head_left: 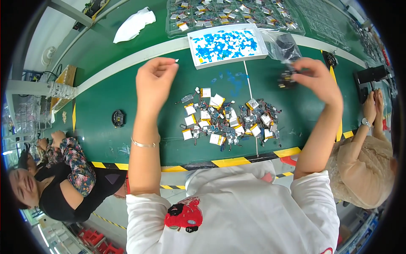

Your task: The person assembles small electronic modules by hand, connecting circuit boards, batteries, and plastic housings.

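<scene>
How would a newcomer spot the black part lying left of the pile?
On the green tabletop, find the central pile of silvery packs and small wired parts. Look left, past the left forearm, for a small, rounded black part. It lies by itself on bare green, whereas the blurred dark part is held up in the right hand.
</scene>
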